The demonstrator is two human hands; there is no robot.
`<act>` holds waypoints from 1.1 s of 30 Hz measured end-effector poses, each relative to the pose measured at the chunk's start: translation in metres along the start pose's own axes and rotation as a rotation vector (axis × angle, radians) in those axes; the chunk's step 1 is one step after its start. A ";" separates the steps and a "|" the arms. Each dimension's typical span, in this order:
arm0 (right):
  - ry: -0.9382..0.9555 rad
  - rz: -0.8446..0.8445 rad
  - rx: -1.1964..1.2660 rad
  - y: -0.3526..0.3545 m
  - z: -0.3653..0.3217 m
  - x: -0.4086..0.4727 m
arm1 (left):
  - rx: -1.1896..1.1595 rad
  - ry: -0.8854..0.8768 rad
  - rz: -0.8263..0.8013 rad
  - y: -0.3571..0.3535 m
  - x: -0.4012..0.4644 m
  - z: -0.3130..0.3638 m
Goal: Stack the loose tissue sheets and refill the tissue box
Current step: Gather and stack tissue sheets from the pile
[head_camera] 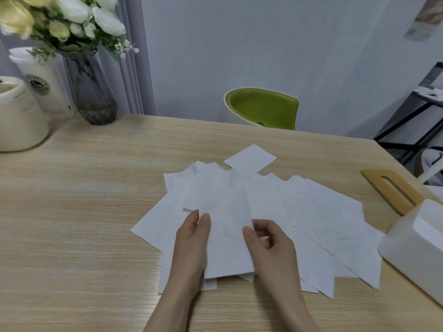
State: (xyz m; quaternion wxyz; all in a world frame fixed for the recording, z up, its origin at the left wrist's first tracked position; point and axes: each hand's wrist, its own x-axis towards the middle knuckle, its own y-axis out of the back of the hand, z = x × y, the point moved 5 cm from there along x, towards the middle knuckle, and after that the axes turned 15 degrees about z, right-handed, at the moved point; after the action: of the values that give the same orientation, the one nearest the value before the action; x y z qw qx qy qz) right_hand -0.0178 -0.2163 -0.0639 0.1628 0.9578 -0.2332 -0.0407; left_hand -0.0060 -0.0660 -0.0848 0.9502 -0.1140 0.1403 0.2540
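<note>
At the far left edge of the worktop (72,212) stands a cream jar (19,116) with a rounded top. Behind it is a white paper cup (45,85) with a green round logo and a lid, and just beside that a dark glass vase (90,92) holding white and pale yellow flowers (60,17). A grey curtain (131,68) hangs behind the vase.

Across the middle of the wooden worktop lie the loose tissue sheets (323,216), white and fanned out, overlapping one another at different angles. One small sheet (250,159) pokes out at the far side of the fan, turned like a diamond.

The left hand (191,240) rests at the left edge of a long sheet (225,226) that lies on top of the others, with the thumb on the upper face of the paper and the other fingers hidden below it, so it pinches that edge. The right hand (271,243) pinches the right edge of the same sheet, thumb on top and fingers curled beneath. The sheet runs lengthwise away from the person, between the two hands.

Beyond the far edge of the worktop stands a green chair (263,106) with a white rim, against a pale wall.

Toward the right, a wooden lid (393,192) with a long slot lies flat on the worktop. Just beside it, at the right edge, is the white tissue box (417,248), open at the top; whether it holds anything cannot be told. A black metal rack (419,111) stands behind the worktop at the far right.
</note>
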 end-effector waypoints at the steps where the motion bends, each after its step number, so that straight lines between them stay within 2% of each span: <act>1: 0.075 0.033 -0.040 0.003 -0.002 0.001 | 0.000 -0.003 -0.007 -0.002 -0.001 0.001; 3: 0.151 0.025 -0.067 0.006 -0.006 0.002 | 0.002 0.000 -0.032 -0.008 -0.003 0.002; 7: 0.062 -0.106 -0.083 0.007 0.001 0.007 | 0.018 0.005 -0.101 -0.028 -0.012 0.005; 10: 0.048 -0.120 -0.133 0.016 0.005 0.009 | 0.032 0.014 -0.143 -0.046 -0.019 0.003; 16: 0.010 -0.081 -0.089 0.044 0.010 0.019 | 0.077 -0.005 -0.211 -0.079 -0.032 -0.003; 22: -0.022 0.058 0.083 0.080 0.014 0.028 | 0.003 -0.031 -0.103 -0.103 -0.039 -0.005; 29: 0.083 -0.015 0.060 0.102 0.025 0.044 | 0.032 0.008 -0.144 -0.116 -0.042 -0.009; 33: 0.038 -0.194 0.000 0.117 0.028 0.057 | 0.099 0.053 -0.187 -0.112 -0.029 -0.003</act>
State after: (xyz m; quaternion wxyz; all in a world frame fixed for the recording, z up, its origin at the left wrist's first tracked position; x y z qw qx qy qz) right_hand -0.0226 -0.3486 -0.0512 0.1626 0.9765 -0.1361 -0.0384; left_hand 0.0272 -0.1747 -0.0619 0.9701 -0.0862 0.1666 0.1538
